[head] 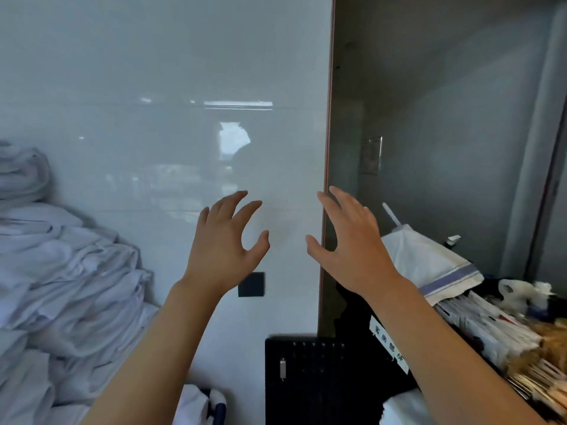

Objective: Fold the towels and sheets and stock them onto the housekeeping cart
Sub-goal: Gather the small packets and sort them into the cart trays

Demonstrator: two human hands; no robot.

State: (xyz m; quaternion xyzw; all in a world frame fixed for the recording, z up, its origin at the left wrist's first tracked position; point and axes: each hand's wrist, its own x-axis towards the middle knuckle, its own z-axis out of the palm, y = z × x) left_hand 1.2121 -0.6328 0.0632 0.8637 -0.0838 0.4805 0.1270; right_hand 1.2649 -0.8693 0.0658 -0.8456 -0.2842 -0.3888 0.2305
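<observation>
Both my hands are raised in front of a glossy white wall and hold nothing. My left hand (225, 240) has its fingers spread and loosely bent. My right hand (352, 240) is spread open too, a little to the right of it. A tall pile of white sheets and towels (61, 280) is stacked at the left, clear of both hands. A white cloth with a blue stripe (435, 265) lies at the right, behind my right forearm. More white fabric (196, 403) shows at the bottom between my arms.
A black perforated panel (306, 381) with a white label stands low in the middle. A dark cabinet edge (326, 148) runs vertically right of centre. Packets and supplies (503, 329) crowd a shelf at the lower right. A small black square (251, 284) sits on the wall.
</observation>
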